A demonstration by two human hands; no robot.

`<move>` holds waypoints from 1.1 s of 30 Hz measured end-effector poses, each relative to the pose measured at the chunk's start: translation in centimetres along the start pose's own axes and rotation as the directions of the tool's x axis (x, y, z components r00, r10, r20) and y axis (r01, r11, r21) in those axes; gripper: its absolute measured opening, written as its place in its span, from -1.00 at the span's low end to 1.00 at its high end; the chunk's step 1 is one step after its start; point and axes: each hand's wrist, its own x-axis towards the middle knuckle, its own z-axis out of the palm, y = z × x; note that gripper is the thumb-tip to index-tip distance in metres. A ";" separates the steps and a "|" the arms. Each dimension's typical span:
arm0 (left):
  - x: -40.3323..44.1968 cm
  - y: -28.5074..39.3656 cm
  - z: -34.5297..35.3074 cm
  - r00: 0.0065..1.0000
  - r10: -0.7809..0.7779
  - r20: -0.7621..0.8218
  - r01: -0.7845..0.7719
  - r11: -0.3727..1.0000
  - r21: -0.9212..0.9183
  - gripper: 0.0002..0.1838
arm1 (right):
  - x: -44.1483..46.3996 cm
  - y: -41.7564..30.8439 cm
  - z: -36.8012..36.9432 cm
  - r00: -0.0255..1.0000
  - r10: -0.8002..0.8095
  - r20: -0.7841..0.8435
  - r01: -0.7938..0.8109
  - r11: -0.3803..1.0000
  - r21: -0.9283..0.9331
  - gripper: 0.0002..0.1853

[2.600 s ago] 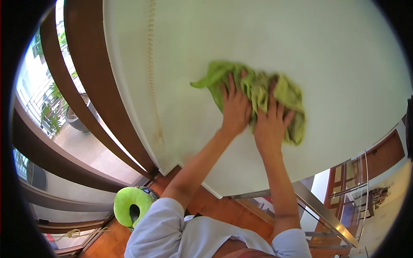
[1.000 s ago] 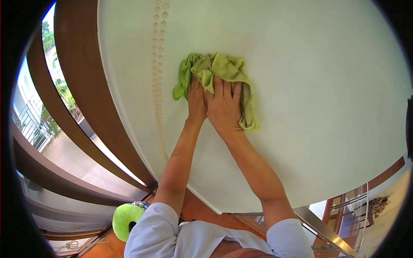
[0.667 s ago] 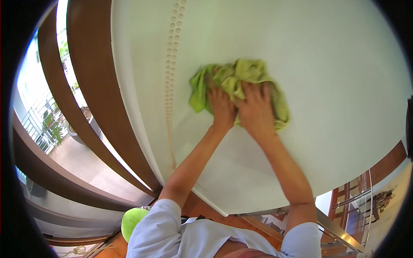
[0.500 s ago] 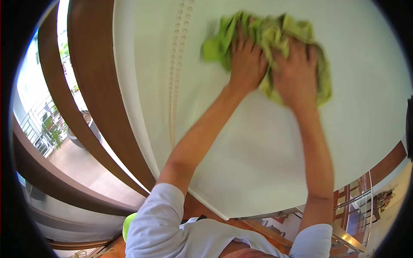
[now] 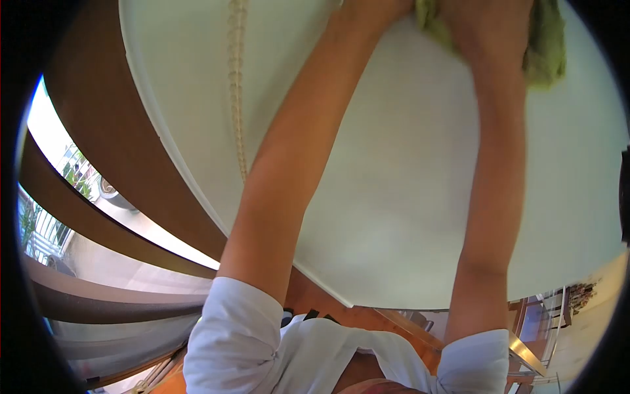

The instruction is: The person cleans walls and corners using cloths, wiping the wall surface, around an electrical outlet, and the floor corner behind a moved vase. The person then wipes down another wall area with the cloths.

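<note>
From where I stand, the person reaches up over a big white panel [image 5: 407, 184], both arms stretched toward the top of the view. The green cloth [image 5: 546, 52] is at one to two o'clock, showing on either side of the right hand [image 5: 489, 29]. That hand lies over it, but its fingers are cut off by the edge, so I cannot tell how wide they are spread. The left hand [image 5: 387, 8], between twelve and one, is mostly out of sight too, and its fingers' state I cannot tell. A beaded chain [image 5: 237, 92] hangs at eleven o'clock (rather blurry at its upper end). Brown slats [image 5: 92, 85] curve past at ten, a plant pot [image 5: 118, 198] shows beyond them at nine, and wooden floor [image 5: 315, 295] lies at six
</note>
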 end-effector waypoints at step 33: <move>-24.4 32.3 4.4 0.959 -0.233 0.159 0.211 0.966 0.148 -0.55 | -27.1 17.2 -23.6 0.880 0.083 0.467 -0.107 0.994 0.025 -0.49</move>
